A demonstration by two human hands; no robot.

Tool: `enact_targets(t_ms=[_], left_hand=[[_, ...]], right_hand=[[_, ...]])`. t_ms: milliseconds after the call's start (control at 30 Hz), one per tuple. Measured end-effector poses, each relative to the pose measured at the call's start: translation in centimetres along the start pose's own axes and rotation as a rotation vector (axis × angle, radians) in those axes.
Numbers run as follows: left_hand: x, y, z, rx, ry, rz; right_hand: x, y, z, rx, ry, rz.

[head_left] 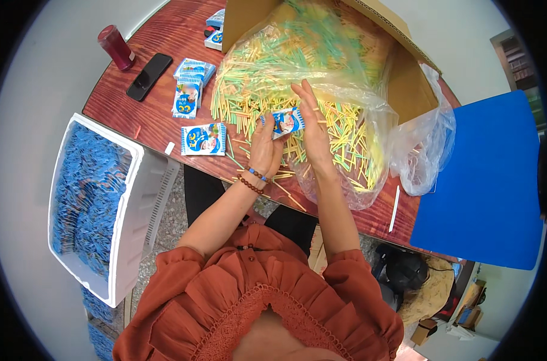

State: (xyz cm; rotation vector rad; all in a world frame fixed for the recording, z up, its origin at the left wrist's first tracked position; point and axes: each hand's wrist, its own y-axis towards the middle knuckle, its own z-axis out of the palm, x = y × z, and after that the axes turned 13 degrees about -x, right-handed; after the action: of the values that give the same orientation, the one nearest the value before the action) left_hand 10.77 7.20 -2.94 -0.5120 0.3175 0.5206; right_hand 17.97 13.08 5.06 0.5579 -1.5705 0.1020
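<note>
Holding a blue packet [287,122] in left fingers [268,128].

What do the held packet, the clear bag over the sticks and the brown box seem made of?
Held packet: plastic film or coated paper, smooth; its printed face leaves it open. Clear bag: likely thin plastic, shiny, see-through, wrinkled. Brown box: probably cardboard, matte, with stiff walls.

Brightly, evenly lit — glinting at one o'clock off a crinkled, clear plastic bag [345,90] — bent and blackened toward the edges.
</note>
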Motion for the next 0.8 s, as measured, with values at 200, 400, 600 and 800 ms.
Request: enact_targets(t_ms=[200,400,600,800], left_hand=[[-0.6,0.5,-0.3,0.024,-0.052,-0.046],[-0.8,0.6,0.3,0.055,-0.131,-0.107],[-1.4,1.1,0.4,0.112,-0.138,-0.067],[-2.9,0.6,-0.2,0.154,-0.095,-0.058]], right_hand=[[-0.9,1.7,-0.6,0.157,-0.302,-0.109],[0.0,2.9,-0.3,0.078,-0.076,-0.003],[-2.0,-0.1,0.3,0.025,0.069,0.185],[-2.0,1.7,-1.4,-0.054,0.182,0.205]])
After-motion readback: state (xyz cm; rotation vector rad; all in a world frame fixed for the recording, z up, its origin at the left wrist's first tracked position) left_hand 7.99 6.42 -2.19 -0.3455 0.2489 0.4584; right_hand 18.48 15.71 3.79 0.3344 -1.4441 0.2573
